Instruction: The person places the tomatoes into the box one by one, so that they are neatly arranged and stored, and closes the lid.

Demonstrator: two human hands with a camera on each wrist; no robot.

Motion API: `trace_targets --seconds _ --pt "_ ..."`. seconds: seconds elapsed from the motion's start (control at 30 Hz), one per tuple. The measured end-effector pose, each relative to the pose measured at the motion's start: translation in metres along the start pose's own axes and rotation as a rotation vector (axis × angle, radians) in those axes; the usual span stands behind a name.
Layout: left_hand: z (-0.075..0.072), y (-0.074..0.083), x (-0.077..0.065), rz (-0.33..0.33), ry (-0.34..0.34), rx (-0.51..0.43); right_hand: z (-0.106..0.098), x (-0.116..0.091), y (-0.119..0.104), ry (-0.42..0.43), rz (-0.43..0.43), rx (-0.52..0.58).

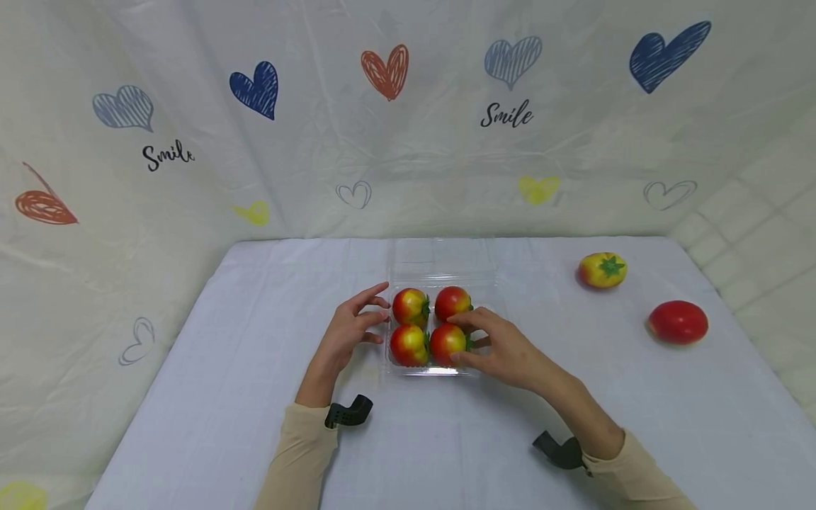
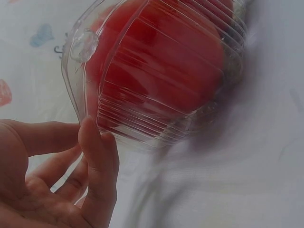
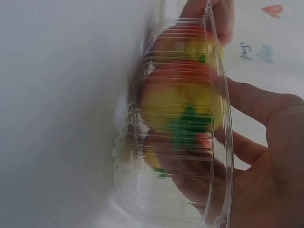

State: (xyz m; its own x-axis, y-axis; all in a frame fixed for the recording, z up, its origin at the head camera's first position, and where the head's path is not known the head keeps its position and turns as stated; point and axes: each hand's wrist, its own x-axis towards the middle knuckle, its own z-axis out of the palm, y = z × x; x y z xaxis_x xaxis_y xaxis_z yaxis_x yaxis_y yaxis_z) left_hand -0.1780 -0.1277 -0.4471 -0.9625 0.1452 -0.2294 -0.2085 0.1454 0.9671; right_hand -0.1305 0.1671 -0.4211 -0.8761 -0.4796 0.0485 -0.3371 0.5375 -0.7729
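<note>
A clear plastic clamshell box (image 1: 440, 370) lies with its lid (image 1: 441, 261) folded back, and several red-and-yellow tomatoes (image 1: 411, 345) with green tops sit in it. The left hand (image 1: 347, 327) is at the box's left side; in the left wrist view, thumb and fingertips (image 2: 90, 137) pinch its rim. The right hand (image 1: 503, 347) reaches over the right side, gripping the near right tomato (image 1: 448, 343) between thumb and fingers. Through the clear wall in the right wrist view, that tomato (image 3: 178, 97) shows its green top facing the camera.
On the right of the white-covered table (image 1: 191, 425) lie a red-and-yellow tomato (image 1: 602, 270) and, closer, a red one (image 1: 678, 322). A pale curtain (image 1: 433, 149) with printed hearts hangs behind the table. A black wrist device (image 1: 349, 411) is on each arm.
</note>
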Motion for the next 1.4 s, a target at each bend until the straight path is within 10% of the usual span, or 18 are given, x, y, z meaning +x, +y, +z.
trace_targets --seconds 1.4 --pt "0.001 0.001 0.001 -0.013 0.008 -0.001 -0.029 -0.002 0.014 0.205 -0.07 -0.047"
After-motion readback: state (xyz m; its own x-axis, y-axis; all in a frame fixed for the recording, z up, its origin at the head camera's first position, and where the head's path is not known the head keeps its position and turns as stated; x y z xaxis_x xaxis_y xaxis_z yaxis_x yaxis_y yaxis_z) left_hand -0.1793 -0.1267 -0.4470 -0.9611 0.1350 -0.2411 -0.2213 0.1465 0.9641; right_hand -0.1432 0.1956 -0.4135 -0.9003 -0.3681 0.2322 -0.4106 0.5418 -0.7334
